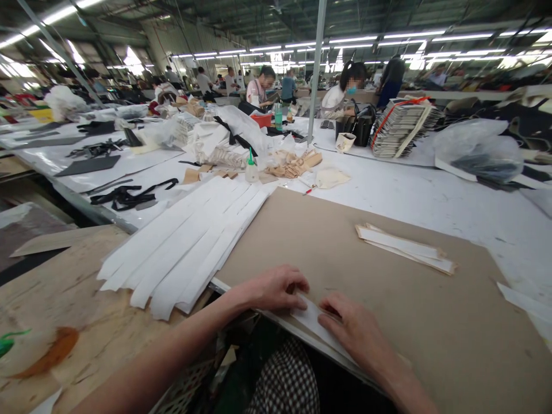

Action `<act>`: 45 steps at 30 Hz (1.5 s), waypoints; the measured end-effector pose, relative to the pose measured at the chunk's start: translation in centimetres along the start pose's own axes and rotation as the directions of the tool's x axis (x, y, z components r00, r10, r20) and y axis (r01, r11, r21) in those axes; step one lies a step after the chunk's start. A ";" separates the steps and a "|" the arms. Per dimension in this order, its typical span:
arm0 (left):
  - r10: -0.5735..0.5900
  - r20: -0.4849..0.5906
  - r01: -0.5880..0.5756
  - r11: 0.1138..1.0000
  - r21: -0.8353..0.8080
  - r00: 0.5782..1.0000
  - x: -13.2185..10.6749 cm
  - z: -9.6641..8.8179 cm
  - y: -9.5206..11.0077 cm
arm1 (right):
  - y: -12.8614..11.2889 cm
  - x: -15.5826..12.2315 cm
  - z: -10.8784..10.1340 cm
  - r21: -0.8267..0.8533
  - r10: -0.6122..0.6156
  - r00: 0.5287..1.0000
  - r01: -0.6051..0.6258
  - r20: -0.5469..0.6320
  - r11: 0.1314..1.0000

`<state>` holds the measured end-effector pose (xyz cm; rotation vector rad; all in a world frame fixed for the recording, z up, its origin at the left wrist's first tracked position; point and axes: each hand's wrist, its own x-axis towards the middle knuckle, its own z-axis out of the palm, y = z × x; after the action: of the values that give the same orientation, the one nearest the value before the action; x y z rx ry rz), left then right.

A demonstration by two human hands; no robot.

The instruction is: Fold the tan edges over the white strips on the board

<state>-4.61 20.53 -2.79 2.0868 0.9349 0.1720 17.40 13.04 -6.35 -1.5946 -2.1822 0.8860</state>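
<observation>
Reading the feed from a distance, I find the left hand (276,288) and right hand (356,333) together at 6 o'clock, on the near edge of a tan board (345,241). Between them lies a white strip (313,322), bent along that edge. The left fingers (297,286) curl nearly shut onto the strip. The right fingers (332,313) lie over it, but I cannot tell whether that hand is pinching, because its own back blocks my view. Part of the strip is covered, and its far end disappears under the right hand. A fan of white strips (185,241) lies at 10 o'clock, overlapping the board's corner, its tips just above the left forearm (181,345). A small bundle of strips (405,247) sits at 1 o'clock, well apart from both hands, with the board between. Beyond the left forearm spreads a wooden table (64,287). Below the edge, checked trousers (287,379) show dimly.
</observation>
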 end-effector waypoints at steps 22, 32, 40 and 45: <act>0.302 -0.010 -0.288 0.918 0.271 0.953 1.8 3.2 -0.9 | 3.9 -2.8 0.1 0.018 -0.045 0.996 0.047 -0.080 0.999; 0.453 -0.030 -0.371 0.765 0.527 0.891 0.9 4.0 -1.0 | 4.7 -3.3 0.8 -0.385 -0.357 0.923 0.280 -0.144 0.879; 0.388 0.027 -0.291 0.640 0.711 0.921 -1.1 4.8 2.6 | 3.5 -3.7 0.7 -0.576 -0.499 0.863 0.368 -0.080 0.730; 0.244 -0.103 -0.095 0.681 0.726 0.964 0.6 8.4 3.8 | 3.2 -3.8 0.9 -0.587 -0.458 0.885 0.326 -0.087 0.741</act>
<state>1.49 14.18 -5.56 2.9446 1.0230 0.1128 20.61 9.83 -8.59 -1.2542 -2.5987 -0.0867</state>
